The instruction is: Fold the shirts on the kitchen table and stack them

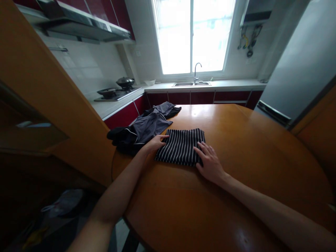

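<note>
A black cloth with white stripes [181,147], folded into a flat, roughly square bundle, lies on the wooden table. At its left edge is my left hand [155,142], its index finger stretched onto the cloth and the other fingers partly hidden. My right hand [210,161] rests on the right edge, fingers spread over the stripes and the thumb near the lower corner. Just beyond my left hand lies a crumpled heap of dark grey and black clothing [151,126] with white piping.
The round-ended wooden table [262,154] fills the middle. Behind it runs a counter with a sink [183,84] under a window. A stove with a lidded wok [125,82] and a pan [107,92] stands at the left, a fridge [296,63] at the right.
</note>
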{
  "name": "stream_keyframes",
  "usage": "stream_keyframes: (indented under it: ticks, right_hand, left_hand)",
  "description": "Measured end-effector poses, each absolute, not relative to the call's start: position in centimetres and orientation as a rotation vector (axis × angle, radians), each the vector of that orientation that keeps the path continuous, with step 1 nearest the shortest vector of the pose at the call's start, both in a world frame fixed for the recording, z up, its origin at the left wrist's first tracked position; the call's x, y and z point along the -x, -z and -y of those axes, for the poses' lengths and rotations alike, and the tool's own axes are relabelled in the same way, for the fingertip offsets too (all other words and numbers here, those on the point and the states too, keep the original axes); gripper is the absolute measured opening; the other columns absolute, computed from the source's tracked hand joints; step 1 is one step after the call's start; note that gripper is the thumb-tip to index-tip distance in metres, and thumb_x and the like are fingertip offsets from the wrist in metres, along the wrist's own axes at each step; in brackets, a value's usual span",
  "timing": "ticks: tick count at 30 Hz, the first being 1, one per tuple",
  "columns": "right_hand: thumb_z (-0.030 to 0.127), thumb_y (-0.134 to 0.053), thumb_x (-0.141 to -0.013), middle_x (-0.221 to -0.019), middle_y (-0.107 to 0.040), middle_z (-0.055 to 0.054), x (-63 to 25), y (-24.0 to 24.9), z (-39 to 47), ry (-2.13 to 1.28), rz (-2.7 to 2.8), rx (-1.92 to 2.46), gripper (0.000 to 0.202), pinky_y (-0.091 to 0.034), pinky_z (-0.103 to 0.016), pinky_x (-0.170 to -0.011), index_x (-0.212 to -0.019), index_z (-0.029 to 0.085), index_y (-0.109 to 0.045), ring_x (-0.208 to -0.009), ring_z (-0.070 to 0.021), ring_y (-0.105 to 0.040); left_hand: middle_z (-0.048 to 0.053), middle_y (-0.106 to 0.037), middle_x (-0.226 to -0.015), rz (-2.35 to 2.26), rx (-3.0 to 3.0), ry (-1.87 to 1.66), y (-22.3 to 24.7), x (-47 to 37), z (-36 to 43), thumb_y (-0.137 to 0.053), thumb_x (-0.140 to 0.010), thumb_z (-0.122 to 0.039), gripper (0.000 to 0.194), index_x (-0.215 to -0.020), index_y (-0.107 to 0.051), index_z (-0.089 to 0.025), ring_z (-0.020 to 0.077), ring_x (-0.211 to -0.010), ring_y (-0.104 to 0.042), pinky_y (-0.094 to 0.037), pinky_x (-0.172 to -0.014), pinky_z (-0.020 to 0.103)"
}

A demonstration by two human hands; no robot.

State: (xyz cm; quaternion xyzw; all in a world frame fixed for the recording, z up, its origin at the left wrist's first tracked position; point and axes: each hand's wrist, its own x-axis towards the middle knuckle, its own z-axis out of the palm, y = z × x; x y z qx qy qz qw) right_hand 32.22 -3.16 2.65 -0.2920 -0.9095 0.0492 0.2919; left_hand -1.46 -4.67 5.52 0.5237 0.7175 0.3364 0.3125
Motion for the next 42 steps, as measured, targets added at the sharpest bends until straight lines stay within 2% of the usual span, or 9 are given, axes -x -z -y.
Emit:
stream_keyframes:
  ticks: [3,6,10,21,28,32,37,40,42]
  right_hand:
    - [0.014,-0.057,-0.076,-0.156,-0.041,-0.014,-32.1,-2.8,3.1,-0.126,2.411,0.799,0.066,-0.024,-0.056,-0.121,-0.142,0.017,-0.054,-0.147,-0.0324,-0.030]
    - [0.004,-0.052,-0.068,-0.154,-0.045,-0.015,-32.1,-2.7,2.7,-0.143,2.386,0.866,0.074,-0.028,-0.055,-0.120,-0.141,0.015,-0.054,-0.145,-0.0317,-0.034]
    - [0.001,-0.048,-0.063,-0.152,-0.047,-0.013,-32.1,-2.7,2.7,-0.179,2.365,0.887,0.080,-0.030,-0.054,-0.119,-0.142,0.016,-0.054,-0.143,-0.0295,-0.038]
    - [-0.004,-0.046,-0.078,-0.157,-0.042,-0.015,-32.3,-2.8,2.3,0.006,2.481,0.897,0.068,-0.029,-0.052,-0.120,-0.141,0.016,-0.058,-0.148,-0.0312,-0.032]
    - [-0.004,-0.046,-0.078,-0.157,-0.041,-0.017,-32.7,-2.5,1.7,0.020,2.490,0.908,0.069,-0.030,-0.051,-0.120,-0.144,0.015,-0.055,-0.148,-0.0306,-0.032]
    - [-0.008,-0.041,-0.072,-0.158,-0.041,-0.014,-33.0,-2.0,0.8,-0.065,2.455,0.903,0.079,-0.032,-0.049,-0.120,-0.147,0.015,-0.052,-0.149,-0.0271,-0.031]
    - [-0.008,-0.040,-0.066,-0.162,-0.035,-0.010,-33.4,-1.0,-0.1,-0.188,2.456,0.796,0.089,-0.030,-0.051,-0.121,-0.151,0.020,-0.046,-0.152,-0.0245,-0.023]
    - [-0.009,-0.038,-0.066,-0.164,-0.031,-0.009,-33.4,-0.5,-0.3,-0.233,2.466,0.785,0.091,-0.031,-0.050,-0.122,-0.152,0.018,-0.044,-0.153,-0.0234,-0.018]
    - [-0.009,-0.038,-0.067,-0.164,-0.029,-0.010,-33.4,-0.4,-0.2,-0.237,2.478,0.785,0.089,-0.031,-0.050,-0.122,-0.152,0.017,-0.043,-0.154,-0.0238,-0.016]
  left_hand:
    - [0.011,-0.064,-0.137,-1.907,-1.393,-0.892,-5.6,1.5,4.7,-0.068,-0.071,-0.004,0.068,-0.138,-0.062,-0.017,0.0272,-0.116,-0.067,-0.051,-0.102,0.036]
    - [0.012,-0.062,-0.140,-1.912,-1.390,-0.905,-5.7,1.5,4.8,-0.069,-0.070,-0.005,0.067,-0.137,-0.063,-0.016,0.0280,-0.121,-0.064,-0.050,-0.104,0.035]
    - [0.011,-0.064,-0.137,-1.909,-1.373,-0.960,-5.7,1.3,4.8,-0.078,-0.065,-0.009,0.070,-0.133,-0.066,-0.017,0.0302,-0.124,-0.062,-0.048,-0.107,0.035]
    - [0.011,-0.057,-0.145,-1.910,-1.343,-0.954,-5.8,1.9,4.9,-0.074,-0.069,-0.009,0.067,-0.135,-0.064,-0.020,0.0273,-0.131,-0.057,-0.042,-0.111,0.034]
    - [0.010,-0.055,-0.147,-1.912,-1.437,-0.804,-6.0,1.5,5.2,-0.072,-0.070,-0.010,0.073,-0.141,-0.059,-0.017,0.0258,-0.133,-0.055,-0.040,-0.113,0.032]
    - [0.010,-0.060,-0.143,-1.907,-1.475,-0.745,-6.8,0.6,5.7,-0.073,-0.068,-0.011,0.070,-0.137,-0.062,-0.016,0.0275,-0.128,-0.059,-0.043,-0.109,0.032]
    - [0.008,-0.069,-0.129,-1.888,-1.479,-0.708,-7.4,0.4,6.3,-0.077,-0.068,-0.016,0.070,-0.136,-0.063,-0.018,0.0287,-0.124,-0.060,-0.045,-0.107,0.033]
    - [0.010,-0.062,-0.135,-2.104,-1.581,-0.684,-7.1,0.2,6.0,-0.080,-0.068,-0.021,0.068,-0.134,-0.064,-0.018,0.0313,-0.128,-0.057,-0.042,-0.110,0.034]
    - [0.012,-0.053,-0.144,-2.298,-1.729,-0.770,-6.7,-0.7,5.4,-0.075,-0.077,-0.026,0.061,-0.136,-0.062,-0.017,0.0313,-0.134,-0.050,-0.035,-0.116,0.035]
